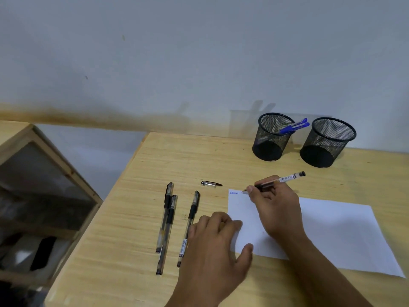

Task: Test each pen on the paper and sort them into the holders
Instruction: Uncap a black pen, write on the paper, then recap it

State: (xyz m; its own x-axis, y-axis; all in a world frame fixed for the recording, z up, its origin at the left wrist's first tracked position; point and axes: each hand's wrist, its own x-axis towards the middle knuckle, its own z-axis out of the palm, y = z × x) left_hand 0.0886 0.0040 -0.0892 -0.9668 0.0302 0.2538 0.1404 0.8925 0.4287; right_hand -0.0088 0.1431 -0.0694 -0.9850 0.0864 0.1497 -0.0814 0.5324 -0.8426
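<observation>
My right hand [274, 207] grips an uncapped clear pen [285, 178], its tip touching the top left corner of the white paper [332, 229] beside a short blue scribble [234, 192]. My left hand [212, 242] rests flat on the paper's left edge, fingers spread. The pen's cap [211, 184] lies on the table above the sheet. Three capped black pens [168, 224] lie side by side left of the paper. Two black mesh holders stand at the back: the left holder [271, 138] has two blue pens [294, 127] in it, the right holder [327, 142] looks empty.
The wooden table [137, 251] ends at the left, where a wooden shelf unit [39, 196] stands lower down. A pale wall runs behind the holders.
</observation>
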